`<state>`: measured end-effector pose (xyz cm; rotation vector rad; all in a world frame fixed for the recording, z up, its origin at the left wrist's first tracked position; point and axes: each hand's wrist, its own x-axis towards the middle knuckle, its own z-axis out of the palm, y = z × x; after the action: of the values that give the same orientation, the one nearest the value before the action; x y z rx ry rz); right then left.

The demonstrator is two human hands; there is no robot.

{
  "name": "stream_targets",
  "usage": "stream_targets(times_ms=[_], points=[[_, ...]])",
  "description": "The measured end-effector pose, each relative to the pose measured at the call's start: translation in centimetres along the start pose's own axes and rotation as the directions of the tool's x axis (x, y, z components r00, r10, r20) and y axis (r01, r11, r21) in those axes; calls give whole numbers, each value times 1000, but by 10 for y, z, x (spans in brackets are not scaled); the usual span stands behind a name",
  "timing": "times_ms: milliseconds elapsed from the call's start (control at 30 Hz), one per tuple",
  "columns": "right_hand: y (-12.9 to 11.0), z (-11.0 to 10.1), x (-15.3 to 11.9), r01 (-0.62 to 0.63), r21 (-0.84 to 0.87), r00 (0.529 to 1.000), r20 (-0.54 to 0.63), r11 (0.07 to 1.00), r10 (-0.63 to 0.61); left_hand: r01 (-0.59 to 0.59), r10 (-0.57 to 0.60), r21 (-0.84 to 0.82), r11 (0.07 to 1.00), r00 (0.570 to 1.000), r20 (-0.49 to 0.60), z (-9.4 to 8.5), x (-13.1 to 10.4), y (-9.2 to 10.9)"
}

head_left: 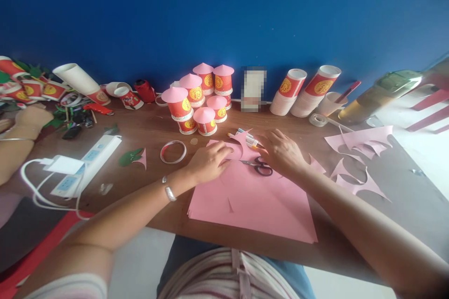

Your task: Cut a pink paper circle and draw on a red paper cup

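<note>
My left hand [212, 161] rests at the upper left of a stack of pink paper [250, 205], fingers stretched and thumb apart. Its fingertips touch a cut pink piece [238, 150]. Across from it, my right hand [282, 150] is bent over the sheets' far right corner, beside several markers [247, 136]; its fingers are partly hidden and blurred. Between both hands lie scissors [263, 166] with dark handles, on the paper and untouched by the left hand. A thin pink sliver [230, 205] lies lower on the top sheet.
Behind are red paper-cup towers with pink cone roofs [191, 88], and stacked cups [289, 91]. Tape rolls [173, 152], pink offcuts [361, 182], a bottle [377, 93] and a power strip [89, 166] lie around. Another person's arm [21, 142] reaches in at left.
</note>
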<state>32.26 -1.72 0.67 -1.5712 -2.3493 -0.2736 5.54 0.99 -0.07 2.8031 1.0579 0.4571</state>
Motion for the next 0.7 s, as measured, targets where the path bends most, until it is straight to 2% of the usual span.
stream_targets(times_ms=[100,233,467,700], points=[[0,15,16,-15,90,999,39,996,12,-69,70,47,996,997,-12,11,3,-2],[2,29,25,-62,123,992,118,990,48,-81,83,45,996,996,-42,17,2,-4],[26,34,29,-146,49,984,110,988,140,-75,76,46,996,997,-16,19,1,-7],[40,49,25,-184,0,983,16,983,184,-69,67,79,994,997,27,16,2,-7]])
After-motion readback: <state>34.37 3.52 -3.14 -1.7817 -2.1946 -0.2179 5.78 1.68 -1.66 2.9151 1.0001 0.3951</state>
